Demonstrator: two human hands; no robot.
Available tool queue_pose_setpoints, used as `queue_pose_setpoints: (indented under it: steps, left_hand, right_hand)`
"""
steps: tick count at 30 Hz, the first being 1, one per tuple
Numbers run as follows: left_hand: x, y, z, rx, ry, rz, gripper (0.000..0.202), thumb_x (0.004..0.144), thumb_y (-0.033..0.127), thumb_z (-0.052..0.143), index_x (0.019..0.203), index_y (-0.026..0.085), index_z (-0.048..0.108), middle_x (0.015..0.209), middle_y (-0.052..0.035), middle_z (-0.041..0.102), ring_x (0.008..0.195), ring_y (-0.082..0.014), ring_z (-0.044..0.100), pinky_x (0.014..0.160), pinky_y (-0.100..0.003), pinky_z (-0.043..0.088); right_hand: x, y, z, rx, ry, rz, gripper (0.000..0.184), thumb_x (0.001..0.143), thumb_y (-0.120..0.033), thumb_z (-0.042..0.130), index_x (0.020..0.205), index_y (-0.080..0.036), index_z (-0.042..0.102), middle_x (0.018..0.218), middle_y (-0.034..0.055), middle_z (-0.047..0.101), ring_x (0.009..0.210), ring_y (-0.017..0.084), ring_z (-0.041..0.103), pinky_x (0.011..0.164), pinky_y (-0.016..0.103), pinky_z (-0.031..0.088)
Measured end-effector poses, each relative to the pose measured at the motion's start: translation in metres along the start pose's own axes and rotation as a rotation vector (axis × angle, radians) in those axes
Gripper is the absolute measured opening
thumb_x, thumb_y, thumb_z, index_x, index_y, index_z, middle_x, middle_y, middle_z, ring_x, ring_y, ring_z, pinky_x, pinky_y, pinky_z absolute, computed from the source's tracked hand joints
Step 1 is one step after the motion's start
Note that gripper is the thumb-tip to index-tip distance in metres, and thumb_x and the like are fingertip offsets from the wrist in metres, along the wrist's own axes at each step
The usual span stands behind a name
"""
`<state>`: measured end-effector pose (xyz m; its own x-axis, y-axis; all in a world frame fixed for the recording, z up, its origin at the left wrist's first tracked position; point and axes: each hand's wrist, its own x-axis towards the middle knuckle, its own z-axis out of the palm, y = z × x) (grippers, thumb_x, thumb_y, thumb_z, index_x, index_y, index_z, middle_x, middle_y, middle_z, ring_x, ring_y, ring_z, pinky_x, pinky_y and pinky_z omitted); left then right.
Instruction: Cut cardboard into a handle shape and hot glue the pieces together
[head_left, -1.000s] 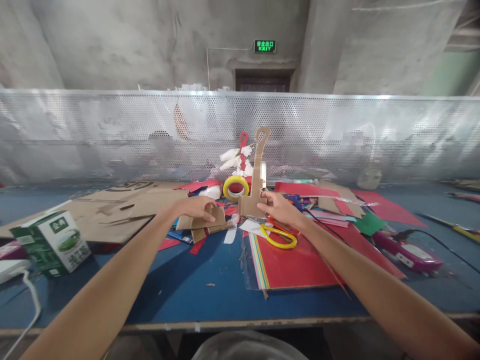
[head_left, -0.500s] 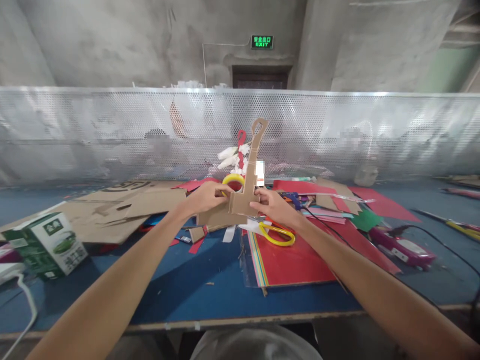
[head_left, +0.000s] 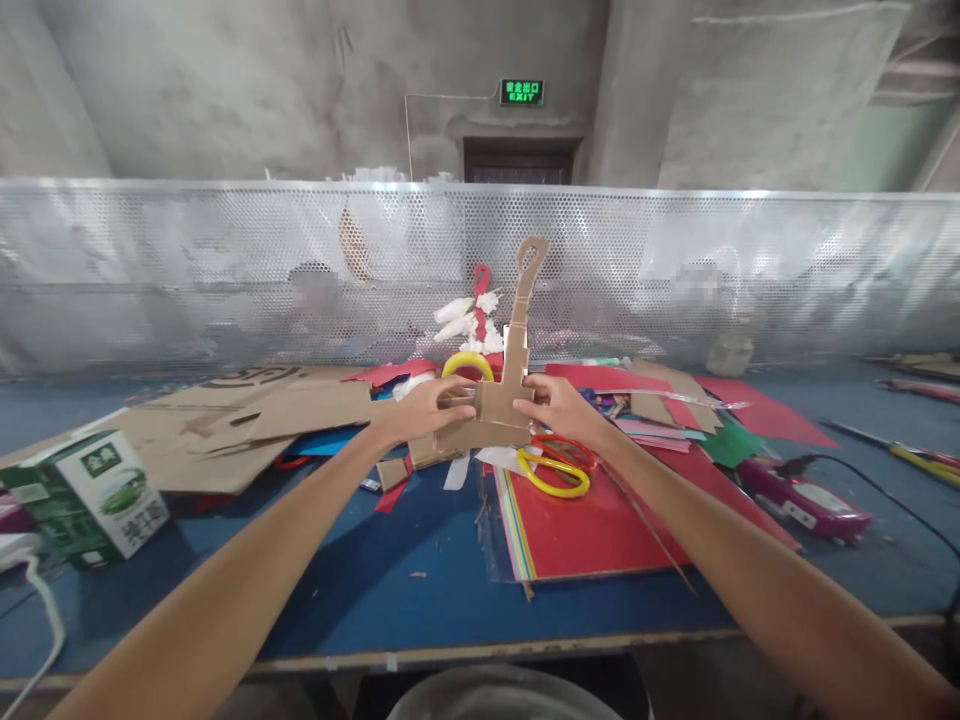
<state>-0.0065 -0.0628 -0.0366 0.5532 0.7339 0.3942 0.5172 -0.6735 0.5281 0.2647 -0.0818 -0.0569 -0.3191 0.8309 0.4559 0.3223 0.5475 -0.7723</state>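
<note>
A brown cardboard cutout point(head_left: 514, 345) stands upright in front of me, with a wide base and a tall neck ending in a loop. My left hand point(head_left: 429, 408) is closed on the left side of its base. On the other side, the fingers of my right hand point(head_left: 561, 408) pinch the base's right edge. Just behind the left hand is a yellow tape roll point(head_left: 450, 364). Scissors with yellow handles point(head_left: 555, 488) lie below the right hand, beside a red-handled pair point(head_left: 581, 452). Farther back, a red paper piece point(head_left: 481, 280) carries white paper flowers point(head_left: 454, 318).
Cardboard sheets point(head_left: 217, 430) spread to the left, near a green and white carton point(head_left: 112, 500). Red paper sheets point(head_left: 600, 540) in clear wrapping lie at front right. A purple device point(head_left: 806, 505) with a black cable sits farther right. A perforated metal screen point(head_left: 637, 260) borders the table's back.
The cardboard cutout has shifted slightly to the right, with both hands still holding its base. More of the red-handled scissors shows.
</note>
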Motion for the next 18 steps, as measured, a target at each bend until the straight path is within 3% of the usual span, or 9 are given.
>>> queue_pose_setpoints:
  steps: [5,9,13,18]
  left_hand:
    - [0.006,0.003,0.012,-0.163,-0.015,-0.003,0.029,0.086,0.042,0.066,0.105,0.021,0.073,0.113,-0.0081,0.076,0.104,-0.0254,0.070,0.097,-0.044,0.052]
    - [0.006,0.003,0.008,-0.269,-0.032,-0.039,0.032,0.084,0.039,0.069,0.112,0.022,0.071,0.112,-0.0074,0.076,0.107,-0.0270,0.070,0.097,-0.046,0.052]
    - [0.002,0.009,0.005,-0.315,-0.087,-0.079,0.050,0.085,0.035,0.068,0.132,0.024,0.058,0.105,-0.0068,0.077,0.097,-0.0261,0.072,0.088,-0.043,0.054]
    - [0.003,0.018,0.011,-0.251,0.002,-0.057,0.038,0.084,0.042,0.068,0.115,0.021,0.061,0.111,-0.0093,0.073,0.103,-0.0254,0.069,0.088,-0.039,0.053]
  right_hand:
    - [0.001,0.003,0.000,0.049,0.018,0.066,0.036,0.084,-0.034,0.073,0.113,-0.015,0.064,0.072,0.0014,0.070,0.047,0.014,0.060,0.050,0.029,0.051]
    - [0.002,0.004,-0.001,0.069,0.018,0.063,0.040,0.082,-0.039,0.074,0.112,-0.016,0.063,0.065,-0.0029,0.064,0.044,0.012,0.055,0.046,0.025,0.046]
    - [0.002,0.001,0.000,0.063,0.024,0.033,0.041,0.077,-0.045,0.077,0.102,-0.013,0.067,0.071,0.0005,0.067,0.049,0.010,0.053,0.047,0.024,0.042]
    - [0.003,0.002,0.003,0.076,0.060,0.029,0.041,0.074,-0.049,0.077,0.092,-0.014,0.066,0.081,0.0051,0.071,0.064,0.015,0.062,0.055,0.026,0.047]
